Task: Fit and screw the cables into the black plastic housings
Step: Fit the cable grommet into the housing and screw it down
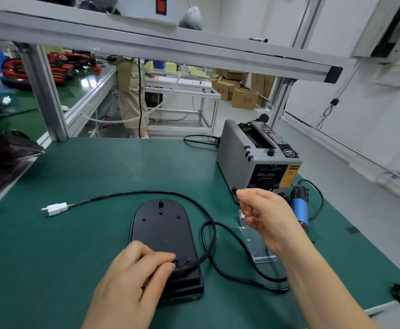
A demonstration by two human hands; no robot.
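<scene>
My left grip point(132, 269) pinches the black cable point(134, 192) where its end sits in the near end of the housing point(163, 229), thumb and forefinger curled on it. My right grip point(265, 217) hangs to the right of the housing, fingers curled, pinching what looks like a clear tape strip point(241, 213). The housing lies flat on the counter point(99, 167), long axis running away from me, rounded end far. The cable loops off its right side and round its far end to a white plug point(56, 207) left of it. The strip must travel left and toward me to reach the cable seat.

Bright, even overhead light; soft shadows; wide-angle bending at edges; slight blur toward frame corners.
</scene>
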